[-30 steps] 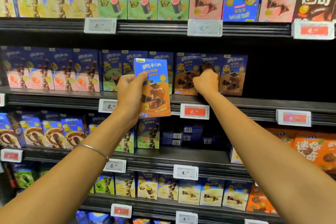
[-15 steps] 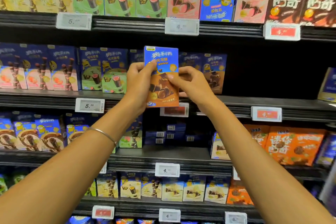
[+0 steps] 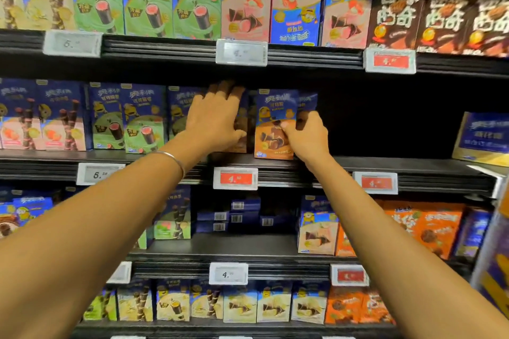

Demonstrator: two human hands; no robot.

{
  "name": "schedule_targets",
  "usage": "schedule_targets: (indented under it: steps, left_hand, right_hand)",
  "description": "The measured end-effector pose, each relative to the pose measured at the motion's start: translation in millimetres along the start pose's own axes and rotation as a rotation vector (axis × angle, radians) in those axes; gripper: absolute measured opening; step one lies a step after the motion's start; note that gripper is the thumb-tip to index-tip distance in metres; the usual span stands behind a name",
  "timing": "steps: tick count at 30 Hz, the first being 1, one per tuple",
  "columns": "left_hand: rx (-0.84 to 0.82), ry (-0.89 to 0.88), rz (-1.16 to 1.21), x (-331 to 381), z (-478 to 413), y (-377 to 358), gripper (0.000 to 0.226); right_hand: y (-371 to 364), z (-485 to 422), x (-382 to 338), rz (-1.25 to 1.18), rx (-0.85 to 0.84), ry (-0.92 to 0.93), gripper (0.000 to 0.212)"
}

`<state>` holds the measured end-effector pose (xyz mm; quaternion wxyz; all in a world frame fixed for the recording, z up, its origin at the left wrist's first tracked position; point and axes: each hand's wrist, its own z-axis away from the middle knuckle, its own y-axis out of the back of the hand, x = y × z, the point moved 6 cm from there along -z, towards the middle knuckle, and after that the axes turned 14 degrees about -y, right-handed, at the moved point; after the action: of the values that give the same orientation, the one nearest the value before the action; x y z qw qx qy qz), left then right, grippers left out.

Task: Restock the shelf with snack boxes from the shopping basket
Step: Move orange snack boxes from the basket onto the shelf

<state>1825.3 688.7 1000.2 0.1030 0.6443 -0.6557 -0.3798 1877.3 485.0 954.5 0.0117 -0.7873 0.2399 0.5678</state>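
Note:
Two blue-and-brown snack boxes stand side by side on the second shelf (image 3: 429,170). My left hand (image 3: 216,118) lies flat with spread fingers on the front of the left box (image 3: 241,143) and hides most of it. My right hand (image 3: 307,136) holds the right box (image 3: 274,118), thumb on its front and fingers curled round its right edge. That box stands upright on the shelf. A further box (image 3: 308,100) of the same kind shows just behind it. The shopping basket is out of view.
Right of my right hand the second shelf is a dark gap as far as a tilted blue box (image 3: 482,135) at the far right. Rows of snack boxes fill the shelves above and below. Price tags (image 3: 235,178) line the shelf edges.
The box that both hands held in front of the shelf now stands on the second shelf. Both hands have reached forward to the row, and the view has shifted left.

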Motion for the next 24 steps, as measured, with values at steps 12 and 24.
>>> schedule_targets:
  steps: [12,24]
  left_hand:
    - [-0.069,-0.060,-0.075,-10.1,-15.4,-21.5,0.104]
    - [-0.009,-0.055,-0.059,-12.8,-17.1,-24.7,0.100]
  right_hand:
    - [-26.6,-16.9,-0.1,0.282,0.095,0.000,0.015]
    - [-34.3,-17.3,-4.0,0.349,0.125,-0.012,0.018]
